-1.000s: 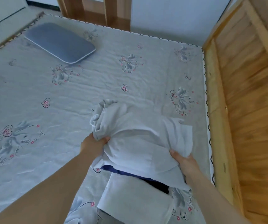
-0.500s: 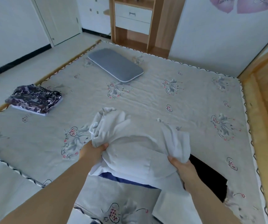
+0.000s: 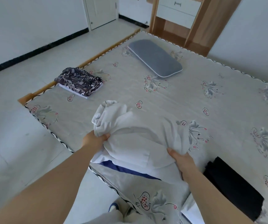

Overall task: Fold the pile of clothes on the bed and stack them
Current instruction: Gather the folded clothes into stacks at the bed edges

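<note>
Head view, left hand (image 3: 94,140) and right hand (image 3: 181,159) gripping white garment (image 3: 138,135), patterned folded stack (image 3: 79,82), grey pillow (image 3: 156,58), black cloth (image 3: 232,186) nearby

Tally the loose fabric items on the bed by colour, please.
White garment, held by left hand and right hand: 1
Patterned dark stack: 1
Black cloth: 1
Grey pillow: 1
Total: 4

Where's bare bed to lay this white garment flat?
Bare sheet lies between the patterned folded stack, the grey pillow and the white garment, and right of the pillow. The near edge is crowded: both hands grip it beside black clothing.
</note>
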